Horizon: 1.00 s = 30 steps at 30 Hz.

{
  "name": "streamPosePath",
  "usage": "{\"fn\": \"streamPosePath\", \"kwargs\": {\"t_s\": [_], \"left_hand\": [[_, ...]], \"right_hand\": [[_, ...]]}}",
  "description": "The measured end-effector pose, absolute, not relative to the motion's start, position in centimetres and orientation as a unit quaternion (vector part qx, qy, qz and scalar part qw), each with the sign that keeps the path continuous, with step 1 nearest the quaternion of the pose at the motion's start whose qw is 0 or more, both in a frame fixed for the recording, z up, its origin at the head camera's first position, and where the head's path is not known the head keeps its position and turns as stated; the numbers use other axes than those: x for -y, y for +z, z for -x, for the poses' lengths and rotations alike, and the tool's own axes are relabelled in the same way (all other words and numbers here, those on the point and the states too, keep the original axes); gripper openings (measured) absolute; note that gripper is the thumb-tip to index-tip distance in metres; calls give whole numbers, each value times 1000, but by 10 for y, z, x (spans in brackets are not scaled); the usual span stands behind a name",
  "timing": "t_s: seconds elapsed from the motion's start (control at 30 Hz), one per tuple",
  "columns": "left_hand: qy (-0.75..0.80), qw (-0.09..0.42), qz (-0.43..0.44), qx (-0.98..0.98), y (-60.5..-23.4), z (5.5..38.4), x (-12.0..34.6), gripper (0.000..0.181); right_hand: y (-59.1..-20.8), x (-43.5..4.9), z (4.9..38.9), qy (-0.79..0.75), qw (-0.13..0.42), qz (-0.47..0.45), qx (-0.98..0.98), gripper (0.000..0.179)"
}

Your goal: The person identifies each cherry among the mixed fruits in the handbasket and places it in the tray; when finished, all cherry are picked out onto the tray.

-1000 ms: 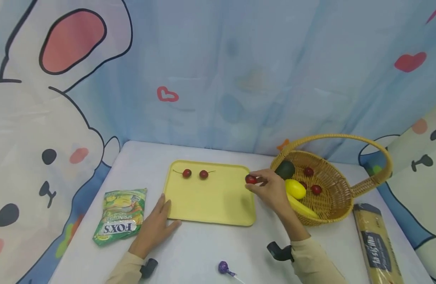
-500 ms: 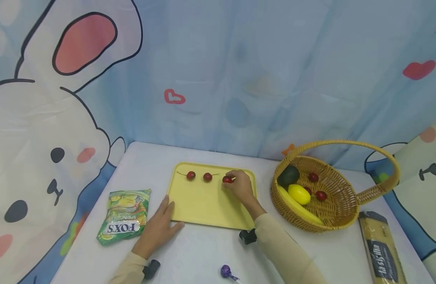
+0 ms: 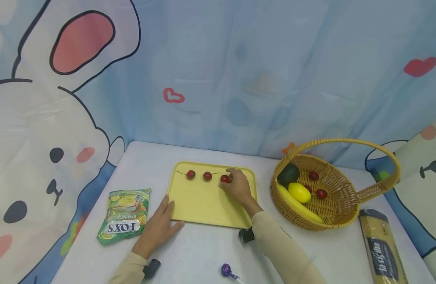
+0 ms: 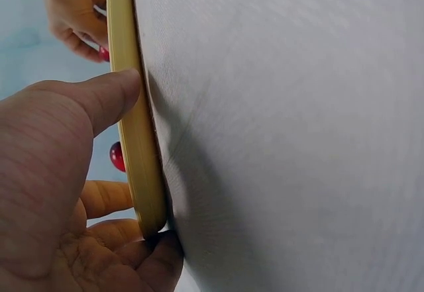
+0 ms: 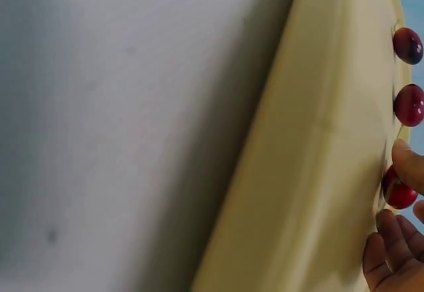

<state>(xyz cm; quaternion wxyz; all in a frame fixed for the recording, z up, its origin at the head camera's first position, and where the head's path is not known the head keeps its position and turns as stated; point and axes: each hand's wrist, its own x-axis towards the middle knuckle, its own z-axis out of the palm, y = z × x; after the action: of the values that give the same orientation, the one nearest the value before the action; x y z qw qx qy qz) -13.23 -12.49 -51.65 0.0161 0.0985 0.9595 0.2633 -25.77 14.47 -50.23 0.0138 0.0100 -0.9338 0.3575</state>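
Note:
In the head view, a yellow tray (image 3: 203, 205) lies on the white table. My left hand (image 3: 158, 228) holds its near left corner; the left wrist view shows the thumb (image 4: 116, 97) against the outer edge and other fingers around the corner. Over the tray's right half, my right hand (image 3: 239, 187) pinches a red cherry (image 3: 225, 179) between thumb and fingers, low at the surface. In the right wrist view that cherry (image 5: 397, 189) sits close to the tray; whether it touches is unclear. Two stemmed cherries, the middle one (image 3: 207, 176) and the left one (image 3: 191, 174), lie in line with it.
A wicker basket (image 3: 340, 209) at right holds an avocado-like dark fruit (image 3: 289, 175), a lemon (image 3: 299, 193), a banana (image 3: 298, 206) and several cherries. A green Fox's bag (image 3: 124, 215) lies left, a purple lollipop (image 3: 226, 270) in front, and a brown La Sicilia packet (image 3: 382, 252) far right.
My right hand has carried the cherry left from beside the basket onto the tray, in line with the other two. My left hand stays at the tray's corner. The head view has shifted slightly.

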Motion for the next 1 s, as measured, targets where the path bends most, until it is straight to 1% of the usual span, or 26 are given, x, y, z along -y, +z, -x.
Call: {"fn": "streamPosePath", "kwargs": {"t_s": [0.13, 0.27, 0.43, 0.67, 0.87, 1.0], "left_hand": [[263, 21, -101, -959, -517, 132, 124, 77], [261, 30, -98, -960, -516, 131, 124, 78], [256, 27, -96, -962, -513, 131, 124, 78], [256, 30, -98, -961, -514, 131, 123, 79], [257, 33, -98, -961, -513, 130, 124, 79], [260, 39, -100, -960, -511, 130, 125, 79]], "right_hand": [[-499, -152, 251, 356, 19, -21, 934, 60], [-489, -161, 237, 360, 22, -42, 932, 50], [-470, -174, 217, 371, 25, -78, 925, 36], [-435, -201, 192, 381, 15, -97, 919, 32], [-400, -235, 180, 393, 17, -58, 918, 29], [-380, -266, 177, 410, -10, -16, 912, 34]]}}
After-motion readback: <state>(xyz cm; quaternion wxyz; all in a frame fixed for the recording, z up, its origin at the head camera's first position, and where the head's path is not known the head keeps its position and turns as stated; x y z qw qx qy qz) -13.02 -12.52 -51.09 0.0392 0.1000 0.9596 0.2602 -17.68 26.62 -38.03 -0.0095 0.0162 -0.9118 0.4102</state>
